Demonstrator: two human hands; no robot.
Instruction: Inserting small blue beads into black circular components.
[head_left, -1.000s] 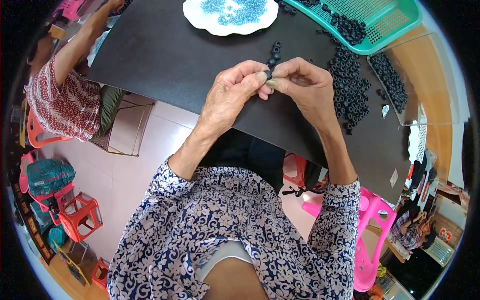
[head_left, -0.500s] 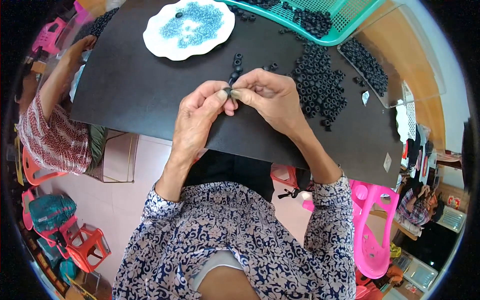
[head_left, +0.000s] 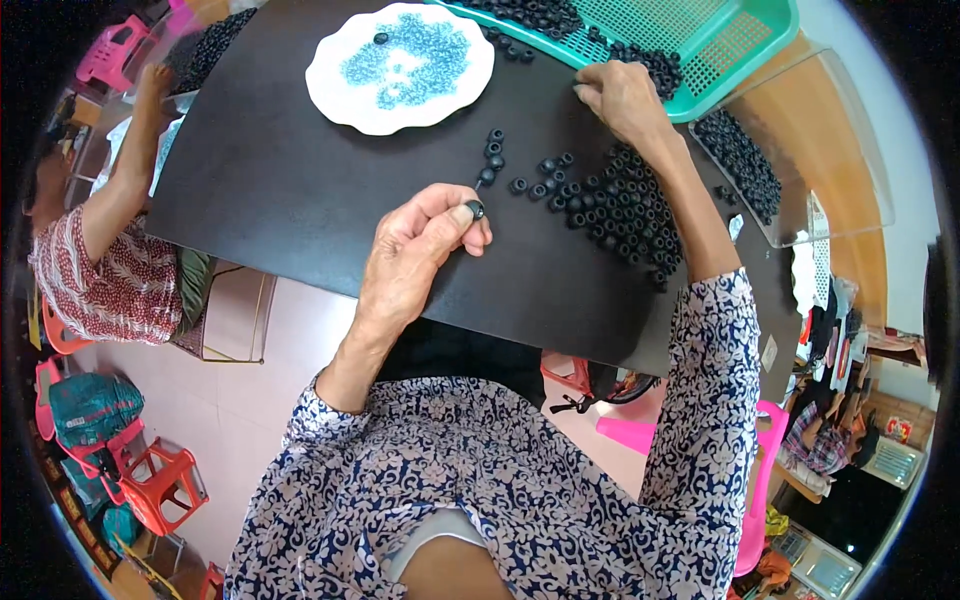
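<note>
My left hand (head_left: 420, 245) is closed over the front of the table, with a small black bead (head_left: 475, 209) pinched between thumb and fingers. A short row of black beads (head_left: 494, 148) runs away from that hand. My right hand (head_left: 625, 100) reaches far right to the near rim of the green basket (head_left: 690, 100). Its fingers are bent and slightly apart, and nothing shows between them. Beside its forearm spreads a pile of loose black beads (head_left: 625, 225). A white wavy-edged plate (head_left: 335, 105) holds tiny blue-clear beads and one black bead (head_left: 381, 38).
A clear plastic box (head_left: 835, 150) with black beads stands at the table's right. Across the left end, another person's arm (head_left: 125, 185) reaches over the table. Red stools (head_left: 160, 490) and a pink chair (head_left: 765, 450) stand on the floor.
My right hand has left the left hand and moved away and right to the basket. The left hand keeps its bead. The view has shifted slightly.
</note>
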